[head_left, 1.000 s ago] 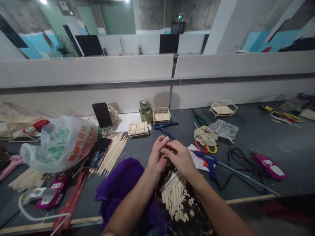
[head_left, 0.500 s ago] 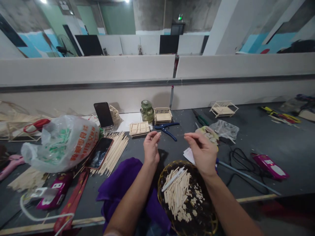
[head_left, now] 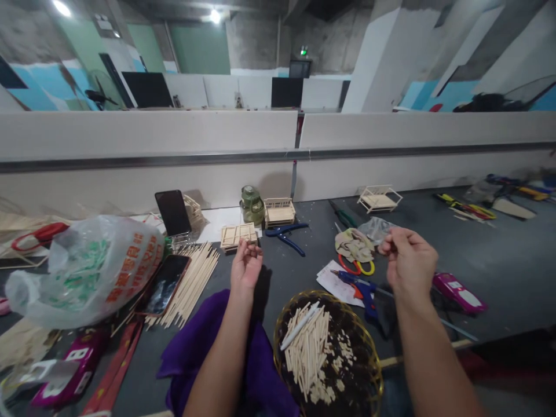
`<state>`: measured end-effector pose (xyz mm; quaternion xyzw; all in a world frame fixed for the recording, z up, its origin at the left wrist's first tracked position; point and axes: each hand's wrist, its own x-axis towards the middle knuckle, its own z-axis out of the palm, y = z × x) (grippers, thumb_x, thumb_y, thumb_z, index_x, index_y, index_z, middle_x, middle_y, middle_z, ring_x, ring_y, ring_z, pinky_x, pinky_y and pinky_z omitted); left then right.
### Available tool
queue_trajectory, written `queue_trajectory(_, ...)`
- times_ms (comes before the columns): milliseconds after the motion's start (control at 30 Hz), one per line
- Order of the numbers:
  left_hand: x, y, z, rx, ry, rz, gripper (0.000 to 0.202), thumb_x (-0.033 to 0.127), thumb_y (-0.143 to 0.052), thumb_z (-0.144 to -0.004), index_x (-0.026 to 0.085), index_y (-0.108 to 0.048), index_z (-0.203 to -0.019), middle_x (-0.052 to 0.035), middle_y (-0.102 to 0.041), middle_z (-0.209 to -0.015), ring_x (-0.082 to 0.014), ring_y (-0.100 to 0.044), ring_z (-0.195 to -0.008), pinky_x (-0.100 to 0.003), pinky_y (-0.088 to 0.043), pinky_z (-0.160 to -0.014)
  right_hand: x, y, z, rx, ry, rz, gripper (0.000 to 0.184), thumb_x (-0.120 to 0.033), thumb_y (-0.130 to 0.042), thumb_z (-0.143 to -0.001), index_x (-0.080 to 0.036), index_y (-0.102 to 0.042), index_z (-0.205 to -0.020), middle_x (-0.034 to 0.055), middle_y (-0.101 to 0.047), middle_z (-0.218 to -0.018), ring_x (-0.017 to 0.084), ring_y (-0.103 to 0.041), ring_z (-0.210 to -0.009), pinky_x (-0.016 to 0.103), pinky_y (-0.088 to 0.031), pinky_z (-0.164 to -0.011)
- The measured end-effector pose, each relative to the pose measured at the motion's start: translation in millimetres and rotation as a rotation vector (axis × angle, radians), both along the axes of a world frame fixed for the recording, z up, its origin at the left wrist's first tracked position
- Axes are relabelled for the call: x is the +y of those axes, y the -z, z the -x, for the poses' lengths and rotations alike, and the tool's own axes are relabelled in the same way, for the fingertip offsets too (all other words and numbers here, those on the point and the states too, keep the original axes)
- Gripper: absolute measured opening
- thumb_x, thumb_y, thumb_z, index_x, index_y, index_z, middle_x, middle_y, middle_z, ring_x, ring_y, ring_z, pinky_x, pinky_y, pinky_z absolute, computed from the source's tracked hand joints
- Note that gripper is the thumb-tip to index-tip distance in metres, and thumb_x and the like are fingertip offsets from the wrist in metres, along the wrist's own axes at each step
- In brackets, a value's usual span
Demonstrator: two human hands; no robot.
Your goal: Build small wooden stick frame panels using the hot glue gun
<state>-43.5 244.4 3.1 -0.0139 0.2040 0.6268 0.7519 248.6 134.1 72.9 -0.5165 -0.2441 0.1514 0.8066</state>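
Note:
My left hand (head_left: 246, 265) is raised over the dark desk with its fingertips pinched together. What they hold is too small to make out. My right hand (head_left: 408, 258) is raised to the right, above a blue glue gun (head_left: 359, 285), with the fingers curled into a pinch whose content I cannot see. Below and between the hands sits a round woven basket (head_left: 374, 362) that holds several short wooden sticks (head_left: 306, 344) and chips. A purple cloth (head_left: 204, 353) lies under my left forearm.
A bundle of long sticks (head_left: 193, 281), a phone (head_left: 163, 284) and a plastic bag (head_left: 87, 266) lie at the left. Behind are an upright phone (head_left: 172, 211), green jar (head_left: 251, 204), wooden frame (head_left: 238, 235), two bench models (head_left: 278, 211), blue pliers (head_left: 286, 233) and scissors (head_left: 360, 266).
My hands were together over the basket and have drawn apart, the right one far to the right. The view has shifted slightly to the right and down.

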Motion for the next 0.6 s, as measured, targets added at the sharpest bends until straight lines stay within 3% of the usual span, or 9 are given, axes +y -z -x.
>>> queue_trajectory(133, -2, 2.2, -4, -0.028, 0.044, -0.049, 0.010, 0.007, -0.059, -0.089, 0.016, -0.062, -0.089, 0.0021, -0.068, -0.074, -0.0042, -0.057, -0.056, -0.021, -0.048, -0.063, -20, -12.8, -7, -0.323, -0.032, 0.196, 0.030, -0.046, -0.072, -0.075, -0.018, -0.062, -0.068, -0.0041, -0.051, -0.052, 0.009, -0.043, -0.044, 0.023, -0.032, -0.043)
queue_trajectory(267, -2, 2.1, -5, -0.010, 0.072, -0.087, 0.010, 0.007, -0.060, -0.089, 0.017, -0.060, -0.088, 0.0026, -0.066, -0.073, -0.0029, -0.053, -0.054, -0.018, -0.046, -0.060, -59, -31.9, -24, -0.479, -0.012, 0.414, 0.046, -0.048, -0.068, -0.078, -0.021, -0.044, -0.049, -0.0043, -0.036, -0.045, 0.009, -0.029, -0.043, 0.028, -0.020, -0.043)
queue_trajectory(433, -5, 1.4, -12, -0.014, 0.112, -0.060, 0.009, 0.007, -0.059, -0.089, 0.016, -0.061, -0.087, 0.0017, -0.066, -0.074, -0.0028, -0.053, -0.054, -0.018, -0.045, -0.059, -118, -43.7, -59, -0.524, 0.225, 0.517, 0.045, -0.040, -0.073, -0.065, -0.024, -0.034, -0.050, -0.0034, -0.034, -0.051, 0.010, -0.032, -0.046, 0.033, -0.025, -0.048)
queue_trajectory(533, -9, 2.9, -16, -0.016, 0.154, -0.051, 0.009, 0.008, -0.060, -0.088, 0.016, -0.061, -0.086, 0.0020, -0.065, -0.074, -0.0028, -0.053, -0.054, -0.018, -0.045, -0.059, -145, -40.0, -85, -0.597, 0.369, 0.705, 0.030, -0.043, -0.067, -0.068, -0.027, -0.044, -0.058, -0.0006, -0.043, -0.055, 0.011, -0.038, -0.047, 0.035, -0.027, -0.049)
queue_trajectory(600, -10, 4.8, -19, -0.007, 0.166, -0.045, 0.009, 0.008, -0.061, -0.088, 0.017, -0.062, -0.086, 0.0020, -0.066, -0.074, -0.0029, -0.053, -0.055, -0.018, -0.045, -0.060, -157, -37.0, -101, -0.697, 0.406, 0.906, 0.016, -0.042, -0.063, -0.073, -0.027, -0.058, -0.072, 0.0049, -0.054, -0.061, 0.013, -0.047, -0.050, 0.037, -0.031, -0.051)
